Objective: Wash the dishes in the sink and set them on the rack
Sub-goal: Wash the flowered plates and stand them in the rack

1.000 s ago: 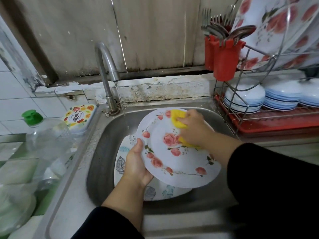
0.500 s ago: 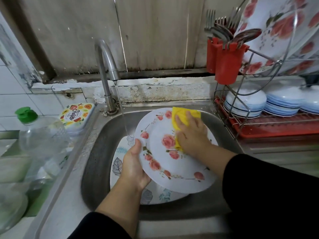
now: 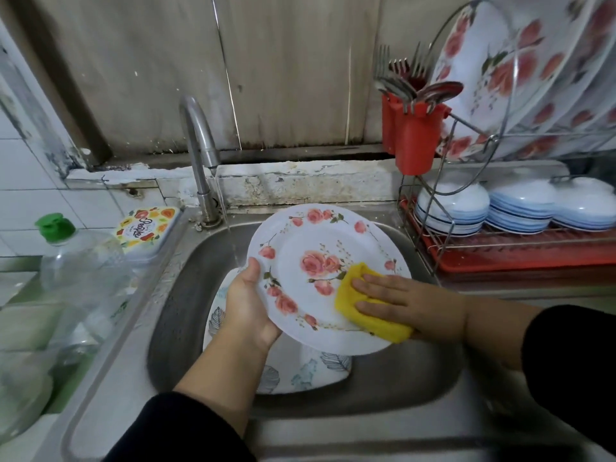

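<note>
Stained boards and chipped tile back a steel sink (image 3: pixel 186 315), with a tap (image 3: pixel 200 145) running a thin stream down just past the left rim of the rose-patterned plate (image 3: pixel 320 261). That plate is held tilted over the basin, face up toward the camera, above a leaf-patterned plate (image 3: pixel 300 371) lying in the bottom. The left hand (image 3: pixel 248 305) grips its left edge, thumb over the rim and fingers curled out of sight beneath. The right hand (image 3: pixel 410 305) lies flat, fingers (image 3: pixel 376 285) straight and pressing a yellow sponge (image 3: pixel 370 311) onto the plate's lower right rim.

What matters next is direction: the unscrubbed centre and far rim lie up and to the left of the sponge, so the wiping stroke would likely run that way (toward the water). The dish rack (image 3: pixel 500 248) stands to the right of the sink, nearer the right hand, already holding stacked bowls (image 3: pixel 450 208), more plates (image 3: pixel 520 71) and a red cutlery cup (image 3: pixel 416 135). Scrubbing looks unfinished; rinsing and racking are yet to come.
</note>
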The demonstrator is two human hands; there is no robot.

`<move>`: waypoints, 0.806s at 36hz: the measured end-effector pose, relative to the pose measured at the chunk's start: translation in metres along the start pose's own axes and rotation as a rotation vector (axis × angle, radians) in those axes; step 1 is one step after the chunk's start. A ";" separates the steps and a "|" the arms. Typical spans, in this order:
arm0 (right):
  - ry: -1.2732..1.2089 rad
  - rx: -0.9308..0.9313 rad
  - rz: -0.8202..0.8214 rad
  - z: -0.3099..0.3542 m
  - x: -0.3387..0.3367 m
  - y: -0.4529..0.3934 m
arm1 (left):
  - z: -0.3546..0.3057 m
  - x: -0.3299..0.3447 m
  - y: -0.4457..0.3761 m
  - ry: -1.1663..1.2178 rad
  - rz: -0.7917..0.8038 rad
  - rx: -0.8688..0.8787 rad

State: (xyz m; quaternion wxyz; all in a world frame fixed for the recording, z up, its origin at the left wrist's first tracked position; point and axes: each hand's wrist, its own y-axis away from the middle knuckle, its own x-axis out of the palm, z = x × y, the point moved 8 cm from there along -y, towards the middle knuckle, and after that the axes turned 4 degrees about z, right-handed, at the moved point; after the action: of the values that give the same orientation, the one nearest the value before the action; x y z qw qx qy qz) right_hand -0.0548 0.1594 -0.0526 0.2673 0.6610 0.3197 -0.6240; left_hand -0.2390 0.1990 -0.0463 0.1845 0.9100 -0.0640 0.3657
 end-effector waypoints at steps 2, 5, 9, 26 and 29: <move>0.015 0.061 -0.136 0.003 -0.016 -0.001 | -0.002 0.010 0.002 0.023 -0.035 0.032; -0.071 0.183 -0.176 0.019 -0.027 -0.015 | 0.001 0.032 0.005 0.070 -0.066 0.093; -0.350 0.400 -0.126 0.034 -0.041 -0.037 | 0.019 0.061 0.013 0.048 -0.045 0.166; -0.534 0.179 -0.224 0.031 -0.085 -0.011 | -0.005 0.083 0.034 -0.198 0.085 0.094; -0.377 0.017 -0.100 0.018 -0.087 0.008 | -0.028 0.056 0.026 -0.100 0.026 0.057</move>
State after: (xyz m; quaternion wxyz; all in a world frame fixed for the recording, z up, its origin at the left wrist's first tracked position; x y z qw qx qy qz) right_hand -0.0617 0.1330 0.0319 0.2856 0.5179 0.2911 -0.7520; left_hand -0.2226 0.1871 0.0185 0.1504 0.9312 -0.0746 0.3237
